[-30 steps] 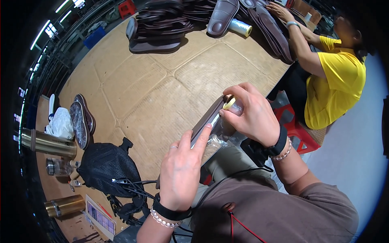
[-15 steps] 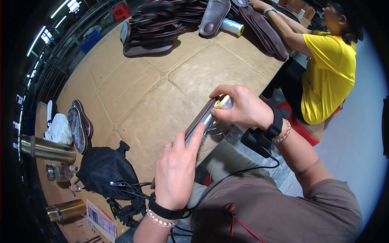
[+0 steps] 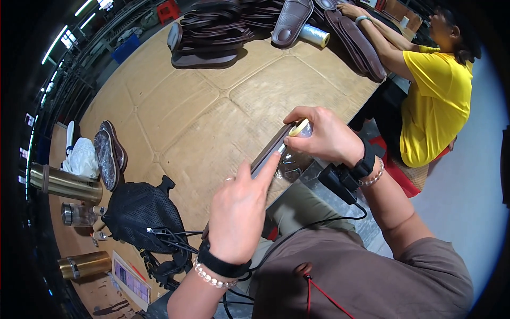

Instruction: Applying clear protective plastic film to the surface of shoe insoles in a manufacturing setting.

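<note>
Brown insole [image 3: 270, 148] tilted, in both hands by the near-right edge of the surface [image 3: 180, 114]. Left hand [image 3: 238, 210] grip: closed round its lower part, index finger laid along it. Right hand [image 3: 332, 135] grip: thumb and fingers curled in on a clear roll [image 3: 306, 129] with yellow rim, at the insole's top end. Room forward and left: creased, cardboard-like, up to stacked insoles [image 3: 212, 33], smooth, too overlapped to count. Left side: 2 loose insoles [image 3: 108, 159], 2 metal flasks [image 3: 73, 183], 1 clear jar [image 3: 81, 215], 1 black mesh bag [image 3: 139, 215].
</note>
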Demonstrator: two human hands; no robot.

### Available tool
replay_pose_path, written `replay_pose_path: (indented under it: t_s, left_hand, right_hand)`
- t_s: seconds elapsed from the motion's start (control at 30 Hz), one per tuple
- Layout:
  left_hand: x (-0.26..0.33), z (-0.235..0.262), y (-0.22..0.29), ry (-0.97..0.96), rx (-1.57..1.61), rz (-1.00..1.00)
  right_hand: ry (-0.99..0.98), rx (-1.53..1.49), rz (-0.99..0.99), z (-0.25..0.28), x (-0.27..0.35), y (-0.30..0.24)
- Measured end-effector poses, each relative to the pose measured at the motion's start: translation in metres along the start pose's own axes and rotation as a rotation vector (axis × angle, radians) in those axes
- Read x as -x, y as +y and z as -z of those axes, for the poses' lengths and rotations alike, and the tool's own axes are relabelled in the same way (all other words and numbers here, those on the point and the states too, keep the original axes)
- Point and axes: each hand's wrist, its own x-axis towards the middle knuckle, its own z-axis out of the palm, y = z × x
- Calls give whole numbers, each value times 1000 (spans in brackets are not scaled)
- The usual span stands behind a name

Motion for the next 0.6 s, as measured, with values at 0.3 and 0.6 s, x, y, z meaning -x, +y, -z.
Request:
replay_pose_path:
  t_s: [0.3, 0.6]
  left_hand:
    - [50, 26, -16, -8, -76, 34]
    - [61, 29, -17, 48, -95, 13]
  right_hand:
    - [-79, 23, -115, 6, 0, -9]
    - [-85, 16, -153, 3, -1, -7]
